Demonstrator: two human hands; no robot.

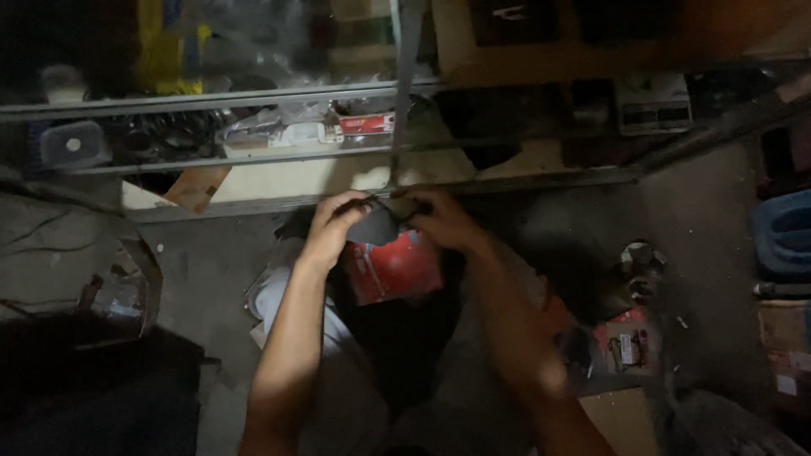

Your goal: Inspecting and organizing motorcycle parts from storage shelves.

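My left hand [334,224] and my right hand [439,218] meet in the middle of the view, both gripping a small dark flat piece [378,224], which looks like rubber or cloth, held between them. Just below the hands lies a red box [393,268] on the floor. The light is dim, so the dark piece's exact shape stays unclear.
Low metal shelves [253,97] with boxes and bagged parts run across the back. A blue container [784,232] stands at the right edge. A small red packet [625,342] and metal parts [640,257] lie on the concrete floor at the right. Dark cloth [93,380] fills the lower left.
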